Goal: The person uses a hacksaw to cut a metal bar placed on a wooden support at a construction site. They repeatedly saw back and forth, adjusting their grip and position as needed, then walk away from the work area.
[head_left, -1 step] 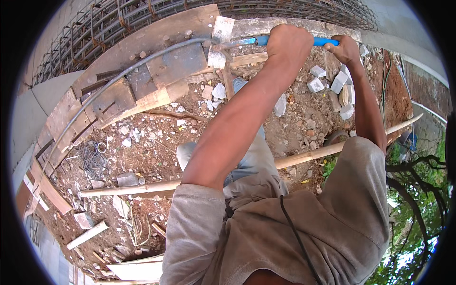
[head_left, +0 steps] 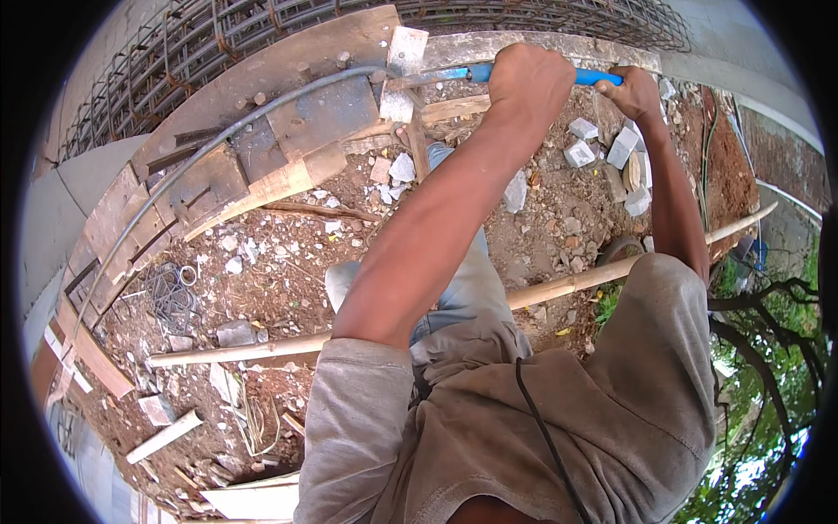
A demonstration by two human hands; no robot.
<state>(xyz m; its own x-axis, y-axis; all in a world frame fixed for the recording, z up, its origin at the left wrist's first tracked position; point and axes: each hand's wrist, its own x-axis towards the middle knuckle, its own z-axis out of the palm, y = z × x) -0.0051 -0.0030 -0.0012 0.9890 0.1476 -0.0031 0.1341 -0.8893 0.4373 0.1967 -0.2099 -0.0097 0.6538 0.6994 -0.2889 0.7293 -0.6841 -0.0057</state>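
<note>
My left hand (head_left: 531,80) is closed in a fist round the middle of a blue-handled bending bar (head_left: 478,72). Farther right, my right hand (head_left: 635,94) is wrapped round the bar's end. The bar's bare metal end meets the tip of a long grey steel rod (head_left: 234,131) beside a pale wooden block (head_left: 407,51); how they join there is hard to make out. From that block the rod curves away to the lower left over a wooden bench (head_left: 340,31), passing several upright metal pegs (head_left: 304,70) and a dark metal plate (head_left: 327,115).
Behind the bench lies a rebar cage (head_left: 196,57). A bamboo pole (head_left: 567,286) crosses the rubble ground at my legs. Grey concrete blocks (head_left: 622,147) lie below my right hand. Tangled wire (head_left: 172,295) sits at left, near a broken block (head_left: 236,333). Tree branches (head_left: 768,323) show at right.
</note>
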